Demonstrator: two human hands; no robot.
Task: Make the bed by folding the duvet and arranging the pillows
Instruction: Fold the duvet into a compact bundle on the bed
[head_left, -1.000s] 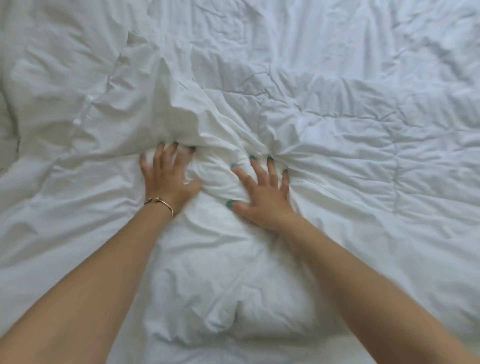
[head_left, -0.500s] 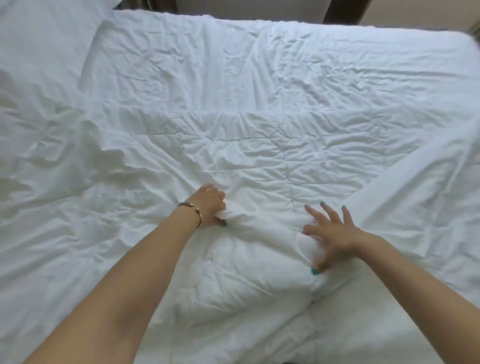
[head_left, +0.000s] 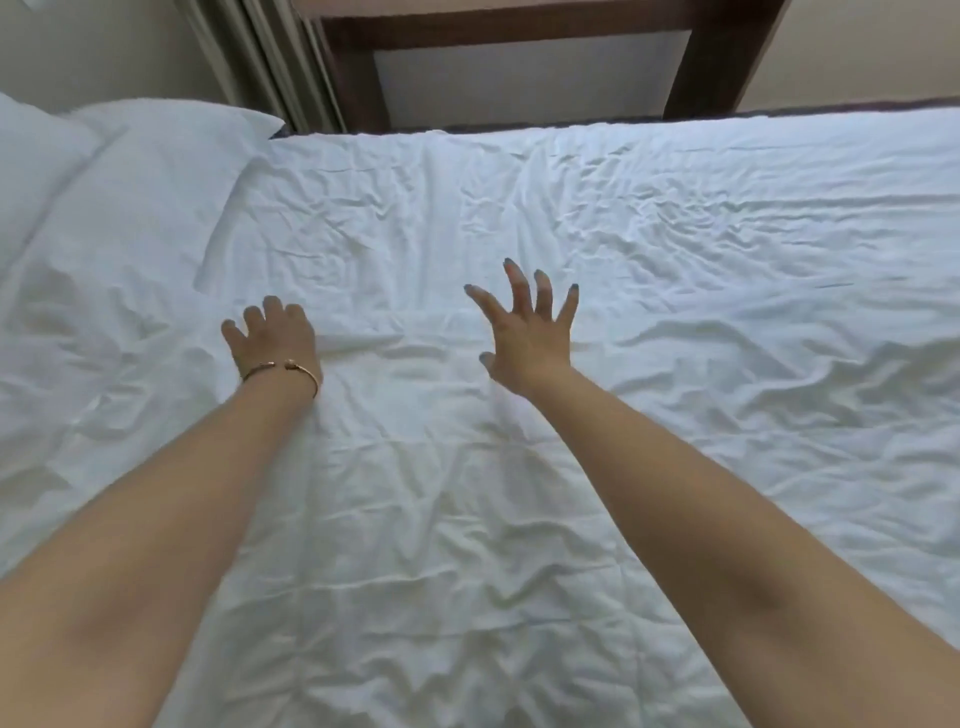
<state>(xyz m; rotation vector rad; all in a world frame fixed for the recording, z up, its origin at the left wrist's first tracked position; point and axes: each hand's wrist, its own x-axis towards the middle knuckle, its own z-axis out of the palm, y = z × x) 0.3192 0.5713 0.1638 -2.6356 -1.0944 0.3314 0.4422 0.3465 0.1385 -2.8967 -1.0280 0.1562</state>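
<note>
The white duvet (head_left: 467, 519) lies spread and wrinkled over the near part of the bed, and its far edge runs across at about the level of my hands. My left hand (head_left: 272, 340), with a gold bracelet at the wrist, rests on the duvet with fingers bent forward at that edge. My right hand (head_left: 524, 332) hovers just above the fabric with fingers spread wide, holding nothing. A white pillow (head_left: 119, 176) lies at the far left corner of the bed, with another pillow (head_left: 31, 150) partly in view beside it. Beyond the duvet the creased white sheet (head_left: 623, 208) is bare.
A dark wooden frame with a pale panel (head_left: 530, 67) stands behind the far edge of the bed. Curtain folds (head_left: 270, 57) hang at the far left next to a beige wall. The bed's dark far edge (head_left: 779, 111) runs along the top right.
Both hands let go of the bunched duvet and reached forward. The duvet now lies flatter across the bed. The view tilted up, showing the pillows and the wooden frame.
</note>
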